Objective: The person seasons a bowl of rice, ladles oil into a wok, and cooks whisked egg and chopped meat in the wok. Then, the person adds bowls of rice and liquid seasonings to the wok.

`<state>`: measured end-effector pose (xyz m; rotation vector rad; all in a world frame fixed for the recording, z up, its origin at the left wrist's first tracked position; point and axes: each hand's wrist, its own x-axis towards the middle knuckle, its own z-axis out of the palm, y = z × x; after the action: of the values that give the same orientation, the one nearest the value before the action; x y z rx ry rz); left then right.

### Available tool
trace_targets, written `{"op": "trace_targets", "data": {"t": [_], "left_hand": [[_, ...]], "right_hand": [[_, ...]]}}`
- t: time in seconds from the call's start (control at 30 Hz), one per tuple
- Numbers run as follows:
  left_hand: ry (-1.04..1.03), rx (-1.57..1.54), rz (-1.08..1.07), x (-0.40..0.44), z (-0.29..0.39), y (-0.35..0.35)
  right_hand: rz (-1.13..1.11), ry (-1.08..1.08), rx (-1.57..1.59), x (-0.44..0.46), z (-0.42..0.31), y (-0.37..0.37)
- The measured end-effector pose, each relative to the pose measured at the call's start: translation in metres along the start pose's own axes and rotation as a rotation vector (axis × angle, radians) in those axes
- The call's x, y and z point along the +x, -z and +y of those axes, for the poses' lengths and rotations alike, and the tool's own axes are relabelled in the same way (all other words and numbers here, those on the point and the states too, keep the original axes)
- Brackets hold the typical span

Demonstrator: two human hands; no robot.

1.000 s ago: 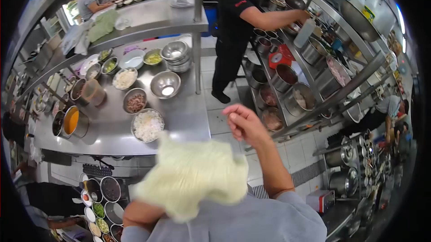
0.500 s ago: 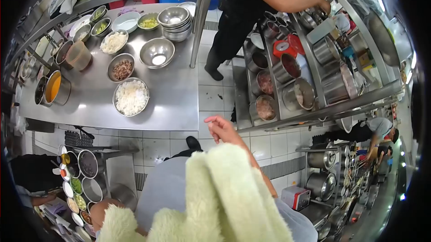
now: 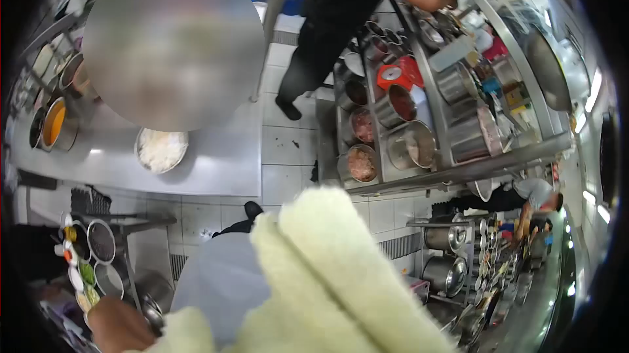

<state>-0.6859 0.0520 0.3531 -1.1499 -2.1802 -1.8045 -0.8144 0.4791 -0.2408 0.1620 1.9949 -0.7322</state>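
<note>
A pale yellow fluffy cloth (image 3: 341,254), like a towel, hangs large and close in front of me and covers much of the lower middle. At the lower left, beside the cloth, a bare part of my left arm or hand (image 3: 121,327) shows; it is blurred and its fingers cannot be made out. My right hand is out of sight, and the cloth may be covering it. On the steel table ahead stands a metal bowl of white rice (image 3: 162,151), apart from me. A round blur hides most of what lies behind that bowl.
The steel table (image 3: 216,169) has a pot of orange liquid (image 3: 59,123) at its left. A person in black (image 3: 334,19) reaches over a rack of metal pots (image 3: 409,143) with a red scale (image 3: 394,76). Small food containers (image 3: 85,274) stand lower left; another person (image 3: 534,196) bends at right.
My right hand, stretched out before, has gone from view. The cloth has swung across the middle. The table and rack have shifted left in view, and the bare left arm part moved left.
</note>
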Motion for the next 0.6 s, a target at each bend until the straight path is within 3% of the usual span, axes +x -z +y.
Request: {"op": "trace_targets", "data": {"t": [0.1, 0.43, 0.53, 0.57, 0.6], "left_hand": [[0.012, 0.005, -0.022, 0.010, -0.009, 0.005], [0.022, -0.026, -0.060, 0.032, -0.023, 0.005], [-0.028, -0.089, -0.023, 0.025, -0.014, -0.006], [-0.055, -0.141, 0.002, 0.028, -0.010, -0.011], [-0.063, -0.179, 0.036, 0.022, -0.005, -0.018]], "right_hand": [[0.013, 0.013, 0.137, 0.007, 0.008, -0.003], [0.048, 0.110, 0.114, -0.005, -0.063, 0.010], [0.019, 0.031, 0.120, 0.020, -0.057, 0.010], [0.010, 0.160, 0.143, 0.072, -0.010, -0.002], [-0.051, 0.141, 0.176, 0.050, -0.018, 0.007]]}}
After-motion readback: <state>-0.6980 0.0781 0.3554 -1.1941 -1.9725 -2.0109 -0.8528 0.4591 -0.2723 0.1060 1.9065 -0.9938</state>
